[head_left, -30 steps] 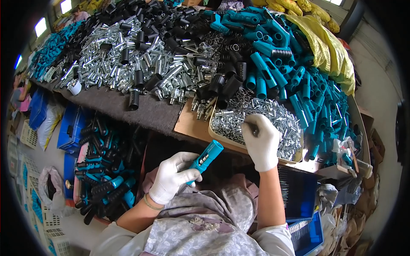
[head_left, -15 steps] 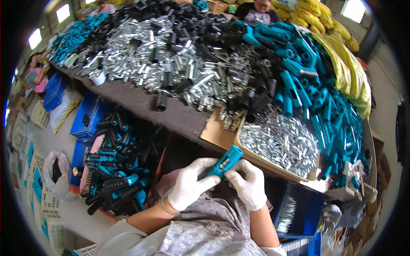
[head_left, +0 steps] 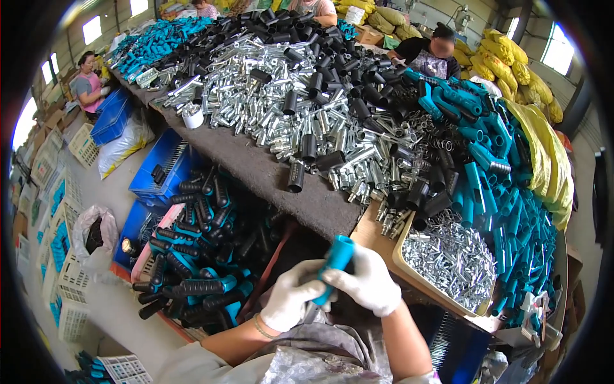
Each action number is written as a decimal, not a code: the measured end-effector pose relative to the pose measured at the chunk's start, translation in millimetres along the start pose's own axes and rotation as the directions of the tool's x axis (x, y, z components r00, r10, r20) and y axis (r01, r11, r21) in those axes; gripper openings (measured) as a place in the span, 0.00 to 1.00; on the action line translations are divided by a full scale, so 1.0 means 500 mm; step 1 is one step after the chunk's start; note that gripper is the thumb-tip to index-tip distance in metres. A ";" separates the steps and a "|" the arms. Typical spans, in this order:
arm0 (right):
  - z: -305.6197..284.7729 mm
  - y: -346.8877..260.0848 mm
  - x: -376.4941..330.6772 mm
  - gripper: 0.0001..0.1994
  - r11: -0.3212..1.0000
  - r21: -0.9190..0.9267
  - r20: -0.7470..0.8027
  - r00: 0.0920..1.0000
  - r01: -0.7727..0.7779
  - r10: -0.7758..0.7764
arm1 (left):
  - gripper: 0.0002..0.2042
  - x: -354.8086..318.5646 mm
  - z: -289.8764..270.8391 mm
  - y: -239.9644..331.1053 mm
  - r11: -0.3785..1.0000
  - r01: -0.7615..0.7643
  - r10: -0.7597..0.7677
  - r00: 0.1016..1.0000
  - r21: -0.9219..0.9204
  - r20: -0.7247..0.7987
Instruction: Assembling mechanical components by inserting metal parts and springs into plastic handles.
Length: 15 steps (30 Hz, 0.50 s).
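Observation:
In front of my body a teal plastic tool housing (head_left: pixel 338 254) stands tilted, its round open end up and away from me. My left hand (head_left: pixel 293 296), in a white glove, is closed around its lower part. From the other side my gloved right hand (head_left: pixel 369 280) grips it too, thumb laid across the front. Fingers cover much of the housing's lower half. Just beyond my hands, a tray (head_left: pixel 404 255) of small silvery metal parts (head_left: pixel 448 256) rests by the table edge.
The dark table (head_left: pixel 256 163) bears heaps of metal parts (head_left: pixel 268 96), black sleeves (head_left: pixel 308 147) and teal housings (head_left: pixel 511 211). Left of me lie black-and-teal handles (head_left: pixel 198 243) and blue bins (head_left: pixel 157 169). A blue box (head_left: pixel 457 345) stands at lower right. Several people work beyond.
My view has shifted, showing more of the far table and people. The housing has turned, hiding the slot with small metal parts; my right thumb now lies across its front.

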State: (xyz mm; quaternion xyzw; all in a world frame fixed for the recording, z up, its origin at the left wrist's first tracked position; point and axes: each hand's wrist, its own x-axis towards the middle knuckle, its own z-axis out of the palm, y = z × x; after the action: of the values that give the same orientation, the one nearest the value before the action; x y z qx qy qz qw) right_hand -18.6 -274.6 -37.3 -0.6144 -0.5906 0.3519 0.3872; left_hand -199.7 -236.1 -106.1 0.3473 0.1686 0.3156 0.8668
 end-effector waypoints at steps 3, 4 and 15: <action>-0.027 -0.033 0.146 0.13 0.949 -0.253 0.384 0.920 0.189 -0.080 | 0.25 -0.024 -0.033 0.029 0.954 -0.075 0.041 0.992 -0.289 -0.121; -0.002 0.000 0.193 0.11 0.927 -0.197 0.149 0.944 0.319 -0.293 | 0.25 -0.022 -0.030 0.035 0.955 -0.117 0.073 0.983 -0.272 -0.167; 0.093 0.023 0.238 0.23 0.802 -0.580 -0.336 0.855 0.142 -0.394 | 0.23 -0.045 -0.050 0.045 0.982 -0.178 0.165 0.971 -0.059 -0.175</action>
State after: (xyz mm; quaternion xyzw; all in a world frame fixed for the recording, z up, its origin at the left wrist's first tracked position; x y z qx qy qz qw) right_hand -48.3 -153.0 -65.8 -0.6681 -0.6443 -0.0353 0.3706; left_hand -238.9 -225.9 -106.1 0.3001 0.1991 0.4238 0.8311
